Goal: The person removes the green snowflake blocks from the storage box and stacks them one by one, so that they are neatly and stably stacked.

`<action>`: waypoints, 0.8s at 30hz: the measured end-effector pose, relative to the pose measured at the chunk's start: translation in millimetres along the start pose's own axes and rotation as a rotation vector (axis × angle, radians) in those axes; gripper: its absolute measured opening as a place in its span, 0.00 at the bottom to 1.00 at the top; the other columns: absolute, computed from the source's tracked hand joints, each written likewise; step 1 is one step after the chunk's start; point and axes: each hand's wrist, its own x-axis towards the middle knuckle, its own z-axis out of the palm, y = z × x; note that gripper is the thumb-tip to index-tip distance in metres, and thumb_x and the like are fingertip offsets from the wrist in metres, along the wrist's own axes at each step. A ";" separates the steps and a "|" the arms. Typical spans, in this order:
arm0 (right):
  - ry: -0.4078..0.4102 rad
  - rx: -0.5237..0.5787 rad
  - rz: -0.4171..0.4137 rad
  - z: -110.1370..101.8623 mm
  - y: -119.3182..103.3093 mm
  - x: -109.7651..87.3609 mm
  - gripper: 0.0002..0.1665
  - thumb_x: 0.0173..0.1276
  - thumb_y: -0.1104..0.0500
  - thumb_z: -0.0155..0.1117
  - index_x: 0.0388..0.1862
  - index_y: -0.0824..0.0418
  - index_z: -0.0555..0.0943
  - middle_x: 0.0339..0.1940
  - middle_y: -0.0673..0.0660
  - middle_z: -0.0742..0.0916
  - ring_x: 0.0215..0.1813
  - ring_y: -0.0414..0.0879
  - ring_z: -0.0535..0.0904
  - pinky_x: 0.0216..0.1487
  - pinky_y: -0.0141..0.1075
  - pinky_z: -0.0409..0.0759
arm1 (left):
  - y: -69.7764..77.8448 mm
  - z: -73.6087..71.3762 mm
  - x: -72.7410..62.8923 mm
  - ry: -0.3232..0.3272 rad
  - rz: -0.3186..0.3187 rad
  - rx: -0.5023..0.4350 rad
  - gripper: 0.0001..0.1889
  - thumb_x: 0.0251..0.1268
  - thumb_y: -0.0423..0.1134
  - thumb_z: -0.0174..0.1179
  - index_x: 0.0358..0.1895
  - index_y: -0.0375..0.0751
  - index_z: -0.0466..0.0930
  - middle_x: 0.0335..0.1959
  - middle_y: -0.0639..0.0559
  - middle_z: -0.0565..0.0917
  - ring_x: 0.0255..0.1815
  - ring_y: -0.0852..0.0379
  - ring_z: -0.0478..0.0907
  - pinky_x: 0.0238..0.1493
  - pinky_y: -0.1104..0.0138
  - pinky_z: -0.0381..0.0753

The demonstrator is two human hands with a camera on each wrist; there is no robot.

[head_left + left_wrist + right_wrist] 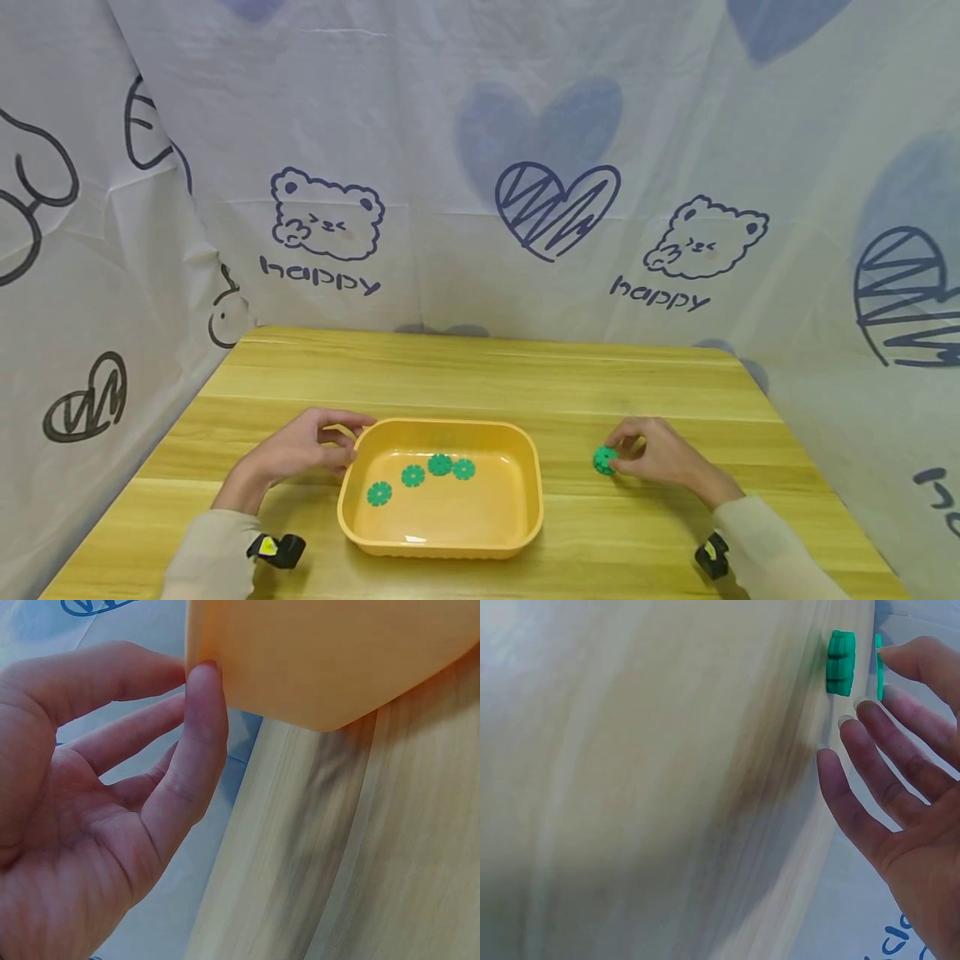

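Pinching one thin green disc [879, 671] near its edge, between thumb and forefinger of the right hand [654, 454], presumably to part a single piece from the short green stack [841, 664] just beside it; with remaining fingers spread loosely. Set at the right of the wooden table [600, 533], well apart from the yellow tray [450, 521], likely for easy reach on that side. Lying flat inside the tray, toward its left and back: more loose green discs [379, 493], unevenly spaced, so probably in no strict order. Touching the tray's left end with thumb and forefinger of the left hand [296, 450], perhaps to steady it, other fingers apart; cannot tell whether clamped on the rim or merely resting against it. Flanked by pale sleeves [776, 542] and black wrist devices [279, 552]. Backed by a printed cloth [435, 208], probably hung as a screen
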 end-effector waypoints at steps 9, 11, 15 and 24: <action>-0.016 -0.001 0.004 2.0 0.4 -0.9 0.08 0.61 0.59 0.77 0.39 0.55 0.89 0.39 0.50 0.90 0.38 0.41 0.84 0.37 0.30 0.87 | -2.2 -0.4 1.2 0.009 -0.021 0.025 0.28 0.66 0.29 0.62 0.69 0.24 0.72 0.55 0.28 0.78 0.42 0.56 0.83 0.40 0.60 0.92; -0.019 -0.003 0.008 2.1 -0.4 -0.8 0.08 0.61 0.59 0.77 0.39 0.55 0.88 0.39 0.51 0.90 0.38 0.41 0.84 0.38 0.30 0.87 | -2.8 -0.6 1.5 0.011 -0.023 0.024 0.28 0.66 0.29 0.62 0.69 0.24 0.72 0.54 0.28 0.78 0.42 0.56 0.83 0.40 0.60 0.92; -0.012 -0.022 0.019 2.8 -2.5 -0.6 0.09 0.61 0.58 0.77 0.40 0.57 0.88 0.40 0.52 0.89 0.39 0.42 0.84 0.38 0.30 0.87 | -2.6 -0.6 1.7 0.010 -0.019 0.006 0.29 0.65 0.29 0.63 0.69 0.23 0.71 0.53 0.28 0.80 0.42 0.56 0.83 0.40 0.61 0.92; 0.020 -0.079 0.048 7.7 -5.6 -1.3 0.09 0.60 0.56 0.78 0.38 0.57 0.88 0.39 0.50 0.89 0.38 0.40 0.83 0.38 0.31 0.86 | -4.0 -1.0 2.4 0.014 -0.024 0.040 0.29 0.66 0.30 0.63 0.69 0.24 0.71 0.52 0.30 0.80 0.42 0.56 0.83 0.40 0.60 0.92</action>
